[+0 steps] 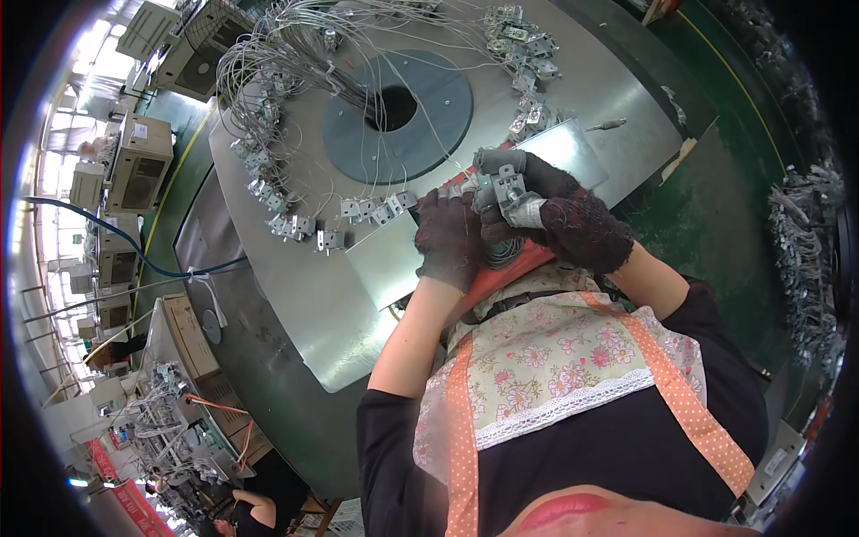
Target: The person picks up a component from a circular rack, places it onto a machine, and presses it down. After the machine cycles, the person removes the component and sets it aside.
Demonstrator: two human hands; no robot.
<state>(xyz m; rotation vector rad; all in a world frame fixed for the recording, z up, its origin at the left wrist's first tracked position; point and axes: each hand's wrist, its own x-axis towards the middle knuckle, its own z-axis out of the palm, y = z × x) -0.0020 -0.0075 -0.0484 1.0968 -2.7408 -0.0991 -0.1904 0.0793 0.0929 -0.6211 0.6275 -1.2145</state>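
A small metal block is held in the right hand, which is closed around it, with the dark-gloved thumb pressed at its lower side and a grey fingertip bent along its top. The block lies to the left of that hand's palm, between the two hands. The left hand, also gloved, is placed just beside the block, its fingers curled; whether anything is gripped by them cannot be told. Below the hands, a loop of grey cable is seen against a red cloth. A shiny metal sheet is set beside the left hand, on the bench. Beyond it, a row of similar blocks is laid out. Farther off, a round grey disc is crossed by thin wires gathered at its central hole.
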